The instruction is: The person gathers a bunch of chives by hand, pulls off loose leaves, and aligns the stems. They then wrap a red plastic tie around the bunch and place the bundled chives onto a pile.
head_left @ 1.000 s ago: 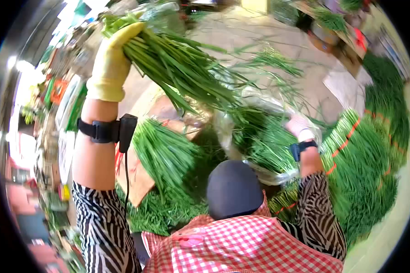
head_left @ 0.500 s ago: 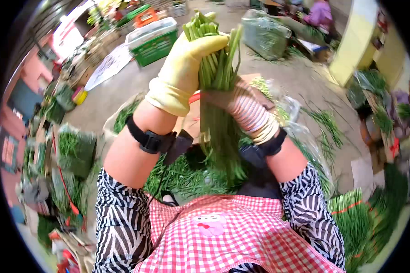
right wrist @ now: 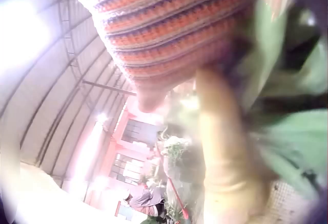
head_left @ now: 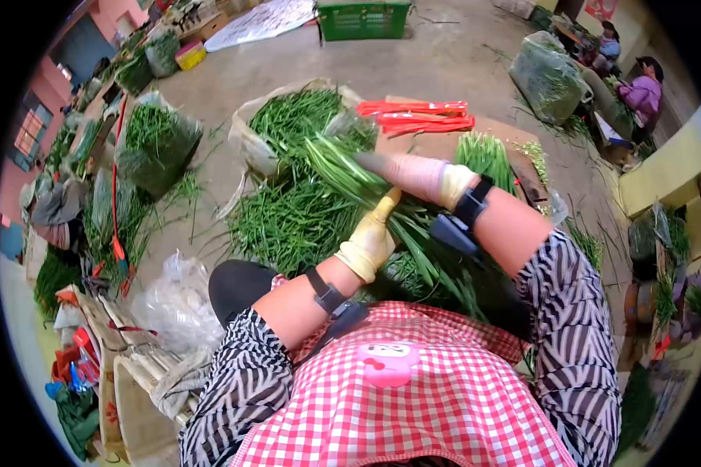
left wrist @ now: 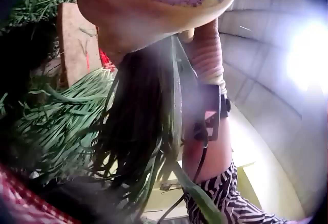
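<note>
A bunch of long green stalks (head_left: 343,175) lies slantwise between the hands, pale ends at the upper left and leaves trailing to the lower right. My left hand (head_left: 372,237), in a yellow glove, grips it near its middle. In the left wrist view dark leaves (left wrist: 136,111) hang below the yellow glove (left wrist: 154,19). Across the upper part of the bunch lies my right hand (head_left: 417,177), in a striped glove with blurred fingertips. In the right wrist view the striped glove (right wrist: 174,29) is close to a yellow-gloved finger (right wrist: 223,132); its own fingers are not clear.
Red ties (head_left: 424,117) and another bundle of stalks (head_left: 484,156) are on a board ahead. Loose greens (head_left: 288,226) are piled at left, by an open bag (head_left: 245,136). A clear plastic bag (head_left: 177,303) is nearer left. Two people sit at the far right.
The bunch has gone from upright, pale ends up, to slanted and lower. Both hands have come down with it, the right now reaching leftward above the left. The head view has shifted.
</note>
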`<state>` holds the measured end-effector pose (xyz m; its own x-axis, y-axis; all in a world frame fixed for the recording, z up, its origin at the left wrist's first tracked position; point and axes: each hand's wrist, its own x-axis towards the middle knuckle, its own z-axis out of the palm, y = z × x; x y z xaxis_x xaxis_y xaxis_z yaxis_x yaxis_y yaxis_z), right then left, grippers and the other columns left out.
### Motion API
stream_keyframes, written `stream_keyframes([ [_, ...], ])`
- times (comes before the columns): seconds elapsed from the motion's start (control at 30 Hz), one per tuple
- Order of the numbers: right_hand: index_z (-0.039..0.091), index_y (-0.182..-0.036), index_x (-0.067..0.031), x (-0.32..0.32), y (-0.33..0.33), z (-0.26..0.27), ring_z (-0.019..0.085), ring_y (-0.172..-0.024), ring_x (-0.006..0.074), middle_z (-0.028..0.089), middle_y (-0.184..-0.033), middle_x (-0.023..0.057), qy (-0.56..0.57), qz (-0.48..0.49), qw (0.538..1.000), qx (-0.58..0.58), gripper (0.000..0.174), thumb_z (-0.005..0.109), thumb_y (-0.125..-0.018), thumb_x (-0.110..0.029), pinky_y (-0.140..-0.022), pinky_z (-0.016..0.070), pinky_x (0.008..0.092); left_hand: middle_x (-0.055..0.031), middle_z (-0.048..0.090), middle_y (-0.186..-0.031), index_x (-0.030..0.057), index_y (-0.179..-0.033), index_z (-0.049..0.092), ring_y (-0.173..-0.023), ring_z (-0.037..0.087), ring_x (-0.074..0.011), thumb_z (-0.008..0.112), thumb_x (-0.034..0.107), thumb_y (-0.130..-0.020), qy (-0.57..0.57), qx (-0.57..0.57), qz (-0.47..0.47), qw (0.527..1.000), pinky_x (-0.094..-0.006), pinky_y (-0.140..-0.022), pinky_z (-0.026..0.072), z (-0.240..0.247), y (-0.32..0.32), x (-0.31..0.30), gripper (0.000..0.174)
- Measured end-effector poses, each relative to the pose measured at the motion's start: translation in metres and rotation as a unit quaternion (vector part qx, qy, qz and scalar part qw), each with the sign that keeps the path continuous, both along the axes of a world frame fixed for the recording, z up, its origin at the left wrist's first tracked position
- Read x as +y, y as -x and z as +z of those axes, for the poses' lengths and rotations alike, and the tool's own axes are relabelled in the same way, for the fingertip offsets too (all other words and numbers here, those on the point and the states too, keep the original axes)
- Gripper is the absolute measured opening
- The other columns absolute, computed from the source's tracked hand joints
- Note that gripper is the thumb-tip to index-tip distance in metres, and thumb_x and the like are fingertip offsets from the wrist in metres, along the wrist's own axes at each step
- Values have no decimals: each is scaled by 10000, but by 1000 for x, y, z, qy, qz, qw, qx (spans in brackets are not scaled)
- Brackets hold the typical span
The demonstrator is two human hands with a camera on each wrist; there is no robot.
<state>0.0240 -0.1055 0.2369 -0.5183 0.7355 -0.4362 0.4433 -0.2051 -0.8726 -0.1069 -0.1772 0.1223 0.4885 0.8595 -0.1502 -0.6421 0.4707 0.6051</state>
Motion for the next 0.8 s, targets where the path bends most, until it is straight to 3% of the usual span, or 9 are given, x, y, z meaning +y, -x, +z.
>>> stream_keyframes([
  [0.03,566,-1382,40,-12,-1,-8,668,-1124,304,702,-1249,212,115,12,992,51,796,585,-948,-627,-1002,507,401,-147,661,-1354,10,-1389,593,-1232,635,-291,606,422,-1051,60,-31,-15,998,-484,-1115,478,-5,8,-5,534],
  [0.13,580,-1337,39,-37,3,-61,689,-1084,326,716,-1180,234,-169,118,975,-85,722,681,-886,-515,-967,525,417,-210,600,-1434,28,-1474,512,-1282,606,-356,556,575,-1024,182,-34,-40,982,-542,-1138,454,-41,25,-20,710],
  [0.23,606,-1302,23,-63,6,-84,676,-1035,313,720,-1153,211,-32,120,983,-134,691,699,-881,-516,-938,528,410,-239,641,-1372,58,-1484,510,-1223,648,-378,506,727,-979,394,69,-129,908,-578,-1098,476,-36,37,-36,839],
  [0.37,747,-1183,-47,-50,-2,-142,641,-875,182,757,-1065,78,264,149,936,-180,618,661,-937,-607,-833,518,341,-182,649,-1399,63,-1463,549,-1253,628,-353,435,855,-918,356,56,-336,870,-566,-1096,464,-101,48,-28,968],
  [0.43,750,-1204,-62,-49,-15,-175,636,-899,185,752,-1126,97,404,103,903,-107,679,655,-921,-672,-857,509,353,-166,609,-1454,67,-1470,547,-1315,569,-365,441,893,-876,412,81,-367,830,-601,-1105,429,-123,48,-25,1023],
  [0.5,663,-1378,-87,-43,-16,-234,611,-1080,243,685,-1318,147,441,80,876,-180,784,586,-936,-730,-986,475,411,-163,600,-1463,68,-1480,538,-1312,565,-353,465,889,-866,423,104,-373,819,-578,-1098,433,-149,51,-24,1027],
  [0.57,705,-1302,-66,-29,-2,-225,660,-971,187,737,-1215,94,290,165,912,-238,673,521,-1016,-647,-881,536,376,-160,592,-1472,70,-1490,528,-1308,560,-342,490,885,-857,418,153,-360,820,-554,-1092,437,-179,54,-24,1033],
  [0.6,666,-1382,-75,-36,-5,-280,605,-1085,207,676,-1330,104,283,145,927,-200,746,496,-1001,-694,-984,487,374,-159,588,-1476,70,-1495,524,-1307,558,-336,502,883,-853,412,183,-350,821,-542,-1088,439,-192,58,-25,1036],
  [0.8,698,-1288,-39,-23,26,-239,660,-1151,350,710,-1259,220,123,246,928,-250,563,518,-1015,-497,-1001,488,413,-150,563,-1503,74,-1525,495,-1298,543,-301,576,870,-825,355,320,-290,829,-471,-1068,451,-221,71,-27,1063],
])
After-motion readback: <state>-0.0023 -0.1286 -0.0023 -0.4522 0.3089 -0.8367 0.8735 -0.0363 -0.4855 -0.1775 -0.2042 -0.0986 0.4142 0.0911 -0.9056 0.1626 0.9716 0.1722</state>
